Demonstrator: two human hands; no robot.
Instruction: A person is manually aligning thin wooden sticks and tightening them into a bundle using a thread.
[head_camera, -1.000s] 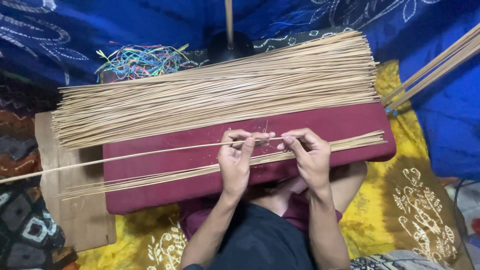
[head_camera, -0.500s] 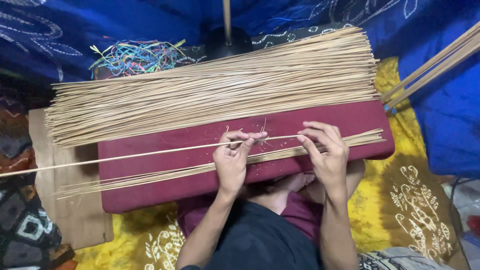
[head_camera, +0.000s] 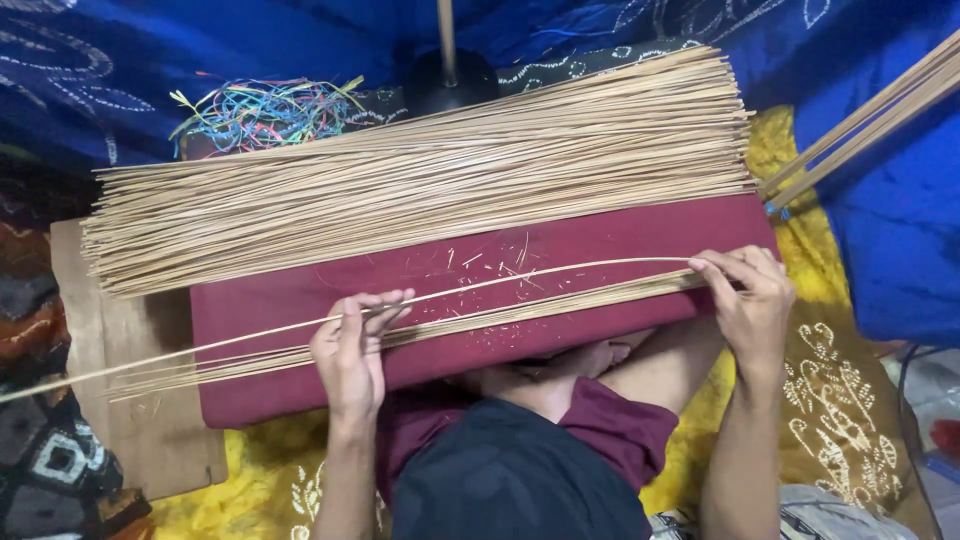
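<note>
Your left hand (head_camera: 352, 345) pinches a single long thin stick (head_camera: 520, 280) between thumb and fingertips, the grip narrow and closed on it, while your right hand (head_camera: 752, 300) holds the same stick near its right end with the fingertips curled over it. That stick runs across the maroon cushion (head_camera: 620, 235) on your lap, bowed upward a little between your hands, and its left end carries on past the cushion's edge toward the left side of the view. Just beneath it, a small flat bundle of similar sticks (head_camera: 500, 315) lies along the near part of the cushion, touching its cloth; your left fingers rest over that bundle and your right hand sits at its right end. Farther from you, a big pile of pale sticks (head_camera: 420, 180) covers the far half of the cushion and juts out over its left edge, above a brown board (head_camera: 130, 400) that lies under the cushion's left end. Small splinters are scattered on the maroon cloth between the pile and the held stick. Behind the pile sits a tangle of coloured threads (head_camera: 265, 110) on blue cloth (head_camera: 120, 60). At the upper right, another few sticks (head_camera: 870, 115) slant across the blue cloth, well apart from your hands. Yellow patterned fabric (head_camera: 840, 400) lies under your right forearm.
</note>
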